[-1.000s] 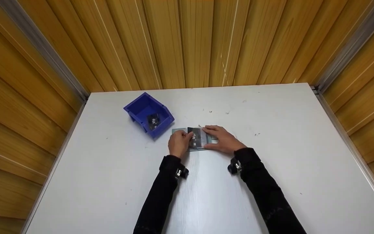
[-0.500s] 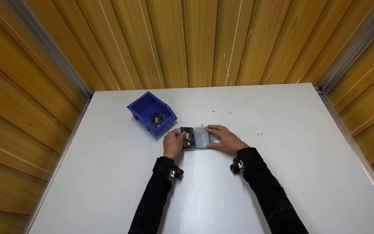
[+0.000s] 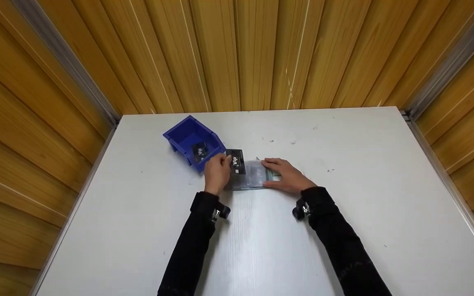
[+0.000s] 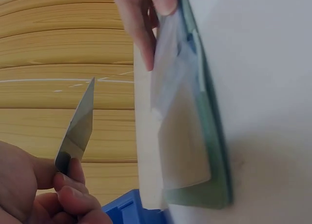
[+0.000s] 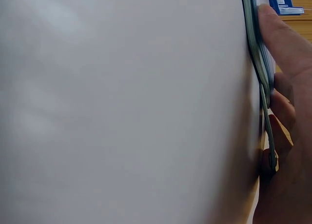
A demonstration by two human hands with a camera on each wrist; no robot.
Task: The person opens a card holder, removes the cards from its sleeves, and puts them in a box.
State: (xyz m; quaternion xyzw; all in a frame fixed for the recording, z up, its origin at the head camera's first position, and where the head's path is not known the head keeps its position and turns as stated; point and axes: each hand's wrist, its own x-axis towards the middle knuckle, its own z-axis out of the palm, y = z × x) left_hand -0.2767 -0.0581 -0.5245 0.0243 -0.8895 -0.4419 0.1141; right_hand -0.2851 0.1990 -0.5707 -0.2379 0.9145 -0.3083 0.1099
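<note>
A black card (image 3: 237,160) marked "Vip" is pinched between the thumb and fingers of my left hand (image 3: 216,174). In the left wrist view the card (image 4: 79,126) is raised and tilted, apart from the card holder (image 4: 214,151) with its green cover and clear sleeves. The holder (image 3: 255,174) lies open on the table in the head view. My right hand (image 3: 287,176) grips its right part, thumb at the near edge and fingers at the far edge. The right wrist view has the thumb (image 5: 285,41) against the stacked sleeves.
A blue bin (image 3: 179,130) stands on the white table (image 3: 344,230), just behind and left of my left hand. Another black "Vip" card (image 3: 200,151) lies inside it. Wood-patterned panels (image 3: 253,53) rise behind the table and at both sides.
My left hand has drawn the black card leftward off the clear sleeve, then lifted it away towards the bin. The right hand keeps its place on the card holder.
</note>
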